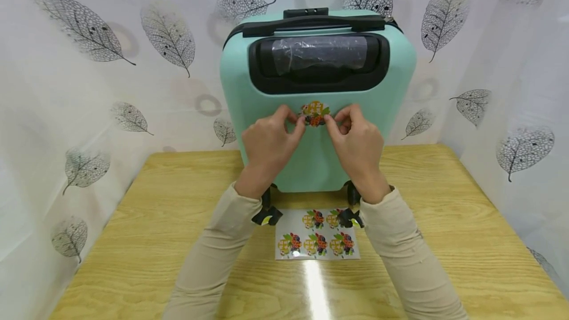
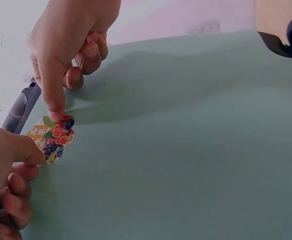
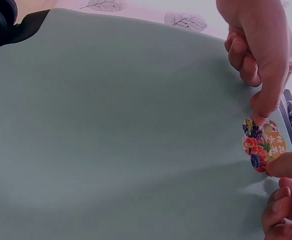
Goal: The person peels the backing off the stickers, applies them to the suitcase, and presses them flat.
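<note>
A mint-green suitcase (image 1: pixel 311 162) stands upright with its black handle recess (image 1: pixel 320 85) facing me. Just below the recess, a round fruit-print sticker (image 1: pixel 315 107) lies against the shell. My left hand (image 1: pixel 268 140) holds the sticker's left edge, its thumb tip over the print. Opposite it, my right hand (image 1: pixel 359 144) holds the right edge the same way. In the left wrist view, both thumbs overlap the rim of the sticker (image 2: pixel 61 137), with the other fingers curled beside the shell. The right wrist view shows the sticker (image 3: pixel 258 142) between the two thumbs too.
Under the suitcase's front wheels (image 1: pixel 351 216) a white sheet (image 1: pixel 291 219) with several matching stickers lies on the wooden table (image 1: pixel 178 231). A leaf-patterned white curtain (image 1: pixel 178 93) hangs behind and at both sides. A black carry handle (image 1: pixel 313 23) spans the suitcase's top.
</note>
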Demonstrator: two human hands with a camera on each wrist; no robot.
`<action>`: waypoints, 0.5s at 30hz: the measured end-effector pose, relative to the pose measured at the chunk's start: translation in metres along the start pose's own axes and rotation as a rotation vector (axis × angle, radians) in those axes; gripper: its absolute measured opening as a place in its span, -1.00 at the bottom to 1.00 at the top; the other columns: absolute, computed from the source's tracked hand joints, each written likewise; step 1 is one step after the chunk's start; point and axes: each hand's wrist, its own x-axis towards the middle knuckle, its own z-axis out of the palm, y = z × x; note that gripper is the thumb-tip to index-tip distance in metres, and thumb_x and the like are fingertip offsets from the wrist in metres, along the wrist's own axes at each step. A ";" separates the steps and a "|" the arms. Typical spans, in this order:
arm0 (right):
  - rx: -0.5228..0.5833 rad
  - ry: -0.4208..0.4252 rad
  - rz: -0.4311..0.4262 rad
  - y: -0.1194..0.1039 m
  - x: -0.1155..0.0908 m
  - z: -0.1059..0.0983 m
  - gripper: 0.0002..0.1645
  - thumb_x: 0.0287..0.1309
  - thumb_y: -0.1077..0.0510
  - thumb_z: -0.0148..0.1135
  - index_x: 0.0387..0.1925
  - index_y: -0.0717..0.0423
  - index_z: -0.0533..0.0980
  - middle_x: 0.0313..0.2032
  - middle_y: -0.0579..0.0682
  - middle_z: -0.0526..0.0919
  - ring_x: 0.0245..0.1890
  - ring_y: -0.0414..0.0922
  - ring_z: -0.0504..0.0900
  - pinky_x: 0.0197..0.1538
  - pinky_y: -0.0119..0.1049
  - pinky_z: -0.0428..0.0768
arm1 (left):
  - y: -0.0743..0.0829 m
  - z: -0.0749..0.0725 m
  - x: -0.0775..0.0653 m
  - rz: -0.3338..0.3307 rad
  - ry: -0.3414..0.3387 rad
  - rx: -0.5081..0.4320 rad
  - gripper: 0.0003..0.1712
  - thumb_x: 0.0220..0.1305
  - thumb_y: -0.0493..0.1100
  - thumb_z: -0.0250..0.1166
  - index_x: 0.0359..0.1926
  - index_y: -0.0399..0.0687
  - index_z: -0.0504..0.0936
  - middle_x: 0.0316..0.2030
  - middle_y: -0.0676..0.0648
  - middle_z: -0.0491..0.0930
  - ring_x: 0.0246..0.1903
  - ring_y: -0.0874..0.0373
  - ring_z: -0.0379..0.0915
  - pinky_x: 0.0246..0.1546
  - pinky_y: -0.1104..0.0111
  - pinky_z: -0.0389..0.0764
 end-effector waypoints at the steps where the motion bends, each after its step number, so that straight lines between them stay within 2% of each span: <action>1: 0.009 -0.001 -0.002 0.000 0.000 0.000 -0.71 0.21 0.07 0.30 -0.40 0.23 0.48 -0.66 0.12 0.52 -0.73 -0.01 0.43 -0.61 -0.25 0.25 | 0.000 0.000 0.000 0.002 0.001 -0.001 -0.79 0.21 0.01 0.32 -0.44 0.01 0.63 -0.77 -0.04 0.53 -0.84 0.13 0.26 -0.79 0.32 0.15; 6: 0.053 -0.006 -0.005 0.002 -0.001 0.001 -0.73 0.20 0.09 0.30 -0.36 0.25 0.50 -0.67 0.11 0.50 -0.73 -0.02 0.41 -0.60 -0.25 0.24 | -0.003 -0.001 -0.001 0.012 0.005 -0.014 -0.79 0.21 0.01 0.32 -0.42 0.00 0.63 -0.78 -0.04 0.52 -0.84 0.13 0.27 -0.79 0.31 0.16; 9: 0.117 -0.030 -0.008 0.002 0.000 0.000 -0.79 0.20 0.15 0.29 -0.34 0.26 0.51 -0.66 0.10 0.51 -0.73 -0.09 0.38 -0.60 -0.31 0.24 | -0.004 -0.002 -0.001 0.009 -0.016 -0.060 -0.82 0.21 -0.02 0.32 -0.40 -0.01 0.63 -0.78 -0.03 0.51 -0.83 0.13 0.29 -0.79 0.33 0.16; 15: 0.322 -0.195 -0.005 -0.002 0.003 -0.005 -0.87 0.27 0.29 0.13 -0.18 0.28 0.50 -0.55 0.08 0.56 -0.80 -0.31 0.23 -0.67 -0.47 0.21 | 0.002 -0.004 0.001 -0.004 -0.120 -0.208 -0.89 0.26 -0.11 0.21 -0.29 -0.02 0.60 -0.72 0.01 0.51 -0.81 0.17 0.27 -0.79 0.39 0.12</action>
